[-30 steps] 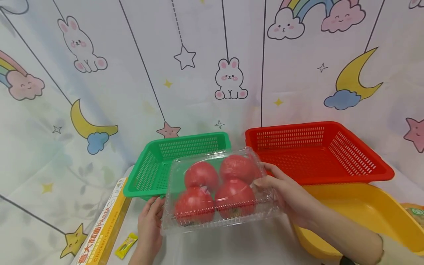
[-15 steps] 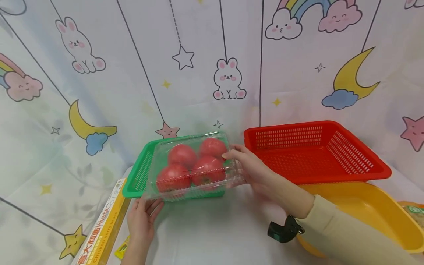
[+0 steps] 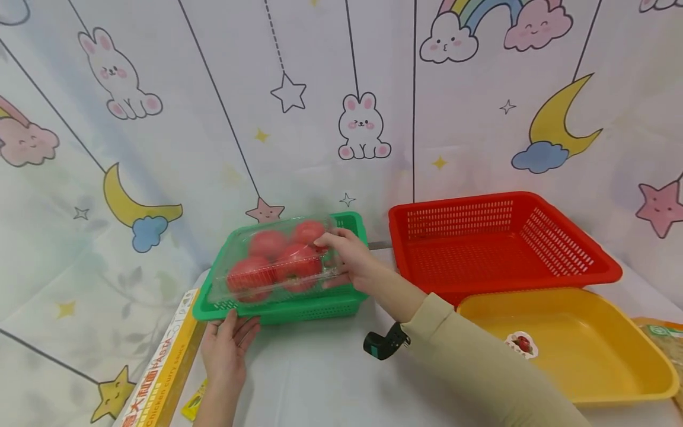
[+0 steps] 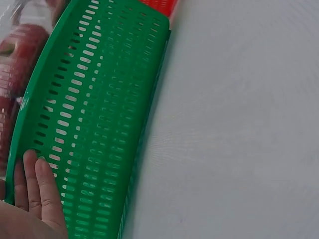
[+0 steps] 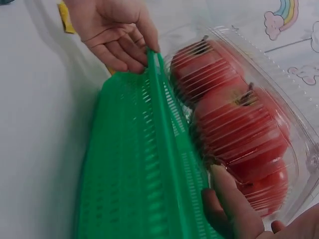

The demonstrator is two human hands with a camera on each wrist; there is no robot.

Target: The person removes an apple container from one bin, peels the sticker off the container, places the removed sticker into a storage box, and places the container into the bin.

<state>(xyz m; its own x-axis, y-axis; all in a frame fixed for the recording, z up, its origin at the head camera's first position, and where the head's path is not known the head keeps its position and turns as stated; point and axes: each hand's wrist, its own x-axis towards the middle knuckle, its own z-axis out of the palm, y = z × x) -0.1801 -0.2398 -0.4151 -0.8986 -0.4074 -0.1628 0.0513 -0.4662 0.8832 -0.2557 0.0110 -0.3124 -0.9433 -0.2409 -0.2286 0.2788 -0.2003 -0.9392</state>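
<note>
A clear plastic clamshell box [image 3: 283, 279] with several red apples [image 5: 244, 119] inside sits over and partly within the green basket [image 3: 315, 311], tilted in the head view. My right hand [image 3: 349, 255] holds the box at its right end, thumb on top and fingers down the side. At the basket's front left corner, my left hand [image 3: 226, 350] pinches the rim. Its thumb lies on the rim and its fingers [image 4: 45, 189] lie along the slotted outer wall. The right wrist view shows this same left hand [image 5: 119, 37] across the basket.
A red basket [image 3: 459, 261] stands at the back right, with a yellow tray [image 3: 613, 356] in front of it. Along the left lies a long pasta box [image 3: 165, 362], next to a small yellow packet [image 3: 194, 403]. A bag [image 3: 667, 344] lies at the far right edge.
The right hand has carried the apple box left and down into the green basket. The left hand has gone from under the box's near edge to the basket's rim.
</note>
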